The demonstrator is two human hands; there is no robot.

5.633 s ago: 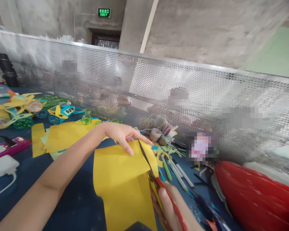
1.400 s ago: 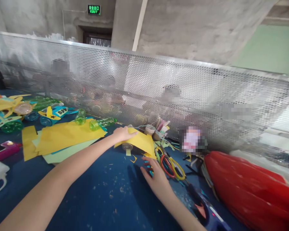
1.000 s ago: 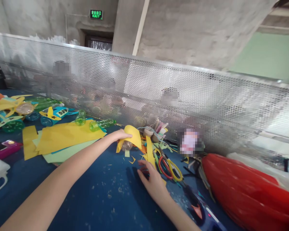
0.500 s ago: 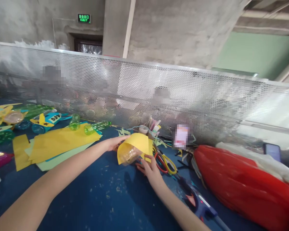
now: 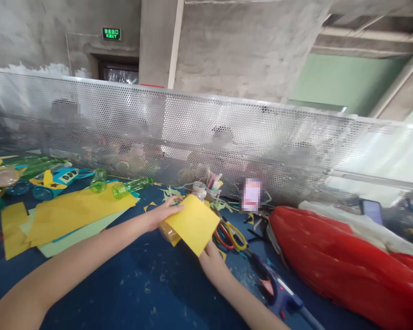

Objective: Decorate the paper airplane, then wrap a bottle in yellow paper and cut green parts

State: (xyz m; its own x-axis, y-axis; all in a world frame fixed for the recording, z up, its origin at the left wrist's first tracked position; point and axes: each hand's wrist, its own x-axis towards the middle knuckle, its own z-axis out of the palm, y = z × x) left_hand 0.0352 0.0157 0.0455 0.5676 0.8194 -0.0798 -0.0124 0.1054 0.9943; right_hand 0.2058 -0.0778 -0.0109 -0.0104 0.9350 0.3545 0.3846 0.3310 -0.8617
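A green exit sign (image 5: 111, 34) hangs on the grey wall at the upper left of the frame, above a dark doorway. Its lower line reads "EXIT" in Latin letters; the line above it is in Chinese characters, too small to make out surely. At the left edge of the frame, a blue toy plane (image 5: 59, 176) on the table bears a white panel with dark round marks, too blurred to read. A label near the frame's centre is blurred out.
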